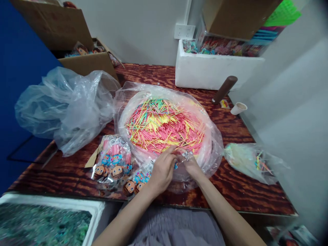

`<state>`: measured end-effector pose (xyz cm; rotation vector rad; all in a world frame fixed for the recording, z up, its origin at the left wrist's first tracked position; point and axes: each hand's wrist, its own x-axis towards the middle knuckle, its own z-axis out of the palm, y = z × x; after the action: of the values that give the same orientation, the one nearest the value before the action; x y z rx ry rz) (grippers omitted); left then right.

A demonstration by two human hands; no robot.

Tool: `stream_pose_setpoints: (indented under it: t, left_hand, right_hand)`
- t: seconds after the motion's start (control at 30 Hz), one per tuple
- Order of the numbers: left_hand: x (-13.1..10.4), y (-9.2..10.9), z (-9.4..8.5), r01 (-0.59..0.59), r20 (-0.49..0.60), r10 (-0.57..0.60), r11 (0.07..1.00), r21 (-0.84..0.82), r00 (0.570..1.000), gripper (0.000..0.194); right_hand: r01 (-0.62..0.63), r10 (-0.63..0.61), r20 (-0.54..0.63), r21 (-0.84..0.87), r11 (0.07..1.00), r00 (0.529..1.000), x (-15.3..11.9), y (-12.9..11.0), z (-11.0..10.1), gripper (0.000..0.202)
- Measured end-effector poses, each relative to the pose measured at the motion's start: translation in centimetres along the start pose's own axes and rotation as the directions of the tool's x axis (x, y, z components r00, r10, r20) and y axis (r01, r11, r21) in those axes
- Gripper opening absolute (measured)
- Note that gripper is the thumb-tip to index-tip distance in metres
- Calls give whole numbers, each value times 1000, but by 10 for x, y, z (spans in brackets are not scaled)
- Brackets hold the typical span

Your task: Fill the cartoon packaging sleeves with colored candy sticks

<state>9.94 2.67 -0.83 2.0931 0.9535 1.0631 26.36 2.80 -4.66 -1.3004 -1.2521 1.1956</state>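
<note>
A large clear plastic bag (216, 136) lies wide open on the table, full of short thin sticks (166, 131) in pink, yellow and green. Over its front rim my left hand (163, 171) has its fingers curled together. My right hand (191, 165) meets it there, fingers bent around shiny clear plastic. Between them shows a bit of a small clear bag (176, 165) with blue print, mostly hidden by the fingers. By my left wrist lie printed clear bags (139, 181) with a cartoon figure, and a larger pile of such bags (112, 164) is further left.
Crumpled clear plastic (77, 106) and an open cardboard box (87, 63) stand at the left. Behind are a white foam box (215, 71), a brown cylinder (224, 89) and a paper cup (238, 108). A tied plastic bag (248, 160) lies right; another foam box (98, 208) is front left.
</note>
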Motion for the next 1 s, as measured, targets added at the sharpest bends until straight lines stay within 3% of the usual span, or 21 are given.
stream_pose_setpoints:
  t: [0.1, 0.27, 0.5, 1.0]
  left_hand:
    - [-2, 2, -14, 149, -98, -162, 981, -128, 982, 19]
    - [-8, -5, -28, 352, -202, -419, 887, -299, 885, 15]
    - [-17, -16, -39, 439, -262, -592, 770, -463, 762, 18]
    - [-25, -19, -44, 450, -207, -624, 719, -530, 753, 17]
  right_hand:
    - [44, -44, -1, 21, 999, 999, -2, -5, 1, 21]
    - [29, -25, 38, -121, 992, 999, -5, -1, 4, 14]
    - [31, -27, 55, -64, 997, 998, -9, -11, 3, 15]
    - [111, -96, 144, -95, 989, 985, -12, -23, 10, 36]
